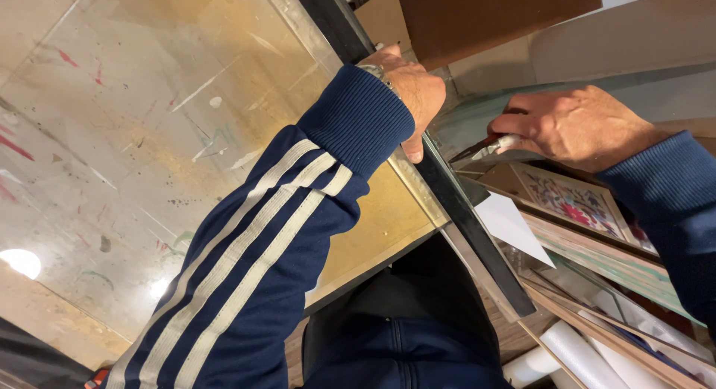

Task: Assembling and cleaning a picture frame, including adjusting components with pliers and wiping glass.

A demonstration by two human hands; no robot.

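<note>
A long black straightedge (477, 236) runs diagonally along the edge of a paint-stained, glass-topped table (149, 120). My left hand (409, 91), in a blue sleeve with white stripes and a wristwatch, presses down on the straightedge with the thumb hooked over its edge. My right hand (574, 124) is closed around a small tool with a red and white tip (498, 142). The tip sits just right of the straightedge, against a greenish glass pane (477, 117). Whether it touches the straightedge I cannot tell.
Framed pictures with colourful patterns (574, 199) lean stacked below my right hand. A white sheet of paper (511, 223) and white rolls (574, 352) lie lower right. Brown cardboard (485, 16) stands at the top. My dark trousers show at the bottom.
</note>
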